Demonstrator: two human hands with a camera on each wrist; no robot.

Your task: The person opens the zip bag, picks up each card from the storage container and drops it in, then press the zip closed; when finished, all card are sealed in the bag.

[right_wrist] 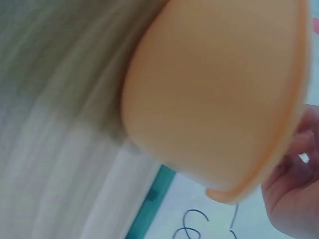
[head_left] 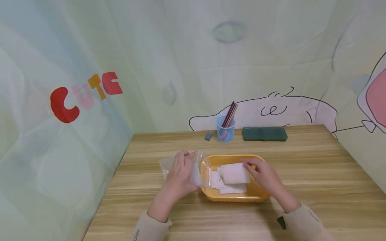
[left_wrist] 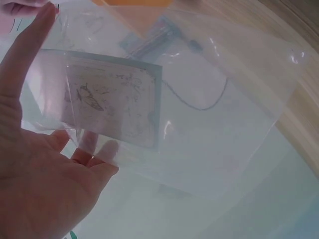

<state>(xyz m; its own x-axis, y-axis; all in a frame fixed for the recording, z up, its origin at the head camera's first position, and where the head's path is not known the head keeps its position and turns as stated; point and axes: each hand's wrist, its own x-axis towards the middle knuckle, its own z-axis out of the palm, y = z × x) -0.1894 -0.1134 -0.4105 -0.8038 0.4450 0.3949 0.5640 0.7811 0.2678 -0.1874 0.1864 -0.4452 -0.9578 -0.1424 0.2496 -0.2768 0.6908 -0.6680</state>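
In the head view my left hand [head_left: 180,176] holds a clear zip bag [head_left: 206,170] at the left end of a yellow tray [head_left: 238,198]. The left wrist view shows fingers and thumb on either side of the bag [left_wrist: 209,144]; through its plastic appears a card [left_wrist: 112,99] with a butterfly-like drawing and faint writing. Over the tray, my right hand [head_left: 266,177] pinches the right edge of a white card [head_left: 236,173]. Several white cards [head_left: 233,190] lie beneath it. In the right wrist view the tray's side [right_wrist: 214,89] hides much of the right hand [right_wrist: 291,184].
Behind the tray stand a blue cup [head_left: 225,132] with several colored pencils [head_left: 230,115], a small blue-grey block [head_left: 208,136] and a dark green case [head_left: 264,134]. A printed curtain [head_left: 181,67] borders the wooden table [head_left: 319,174] at the back and sides.
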